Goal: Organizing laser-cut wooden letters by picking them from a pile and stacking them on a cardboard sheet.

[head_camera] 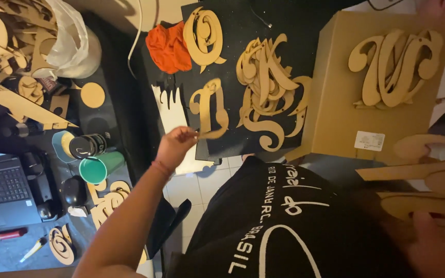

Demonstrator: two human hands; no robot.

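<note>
Wooden letter [209, 109] at frame centre, pinched at its lower edge by the left hand [175, 145]; support it flat. Right hand [431, 246], lower right, grasps more letters [428, 177].

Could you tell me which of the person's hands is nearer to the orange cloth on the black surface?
Left. The left hand is just below the orange cloth, pinching a wooden letter. The right hand is at the far lower corner, on other wooden cutouts.
</note>
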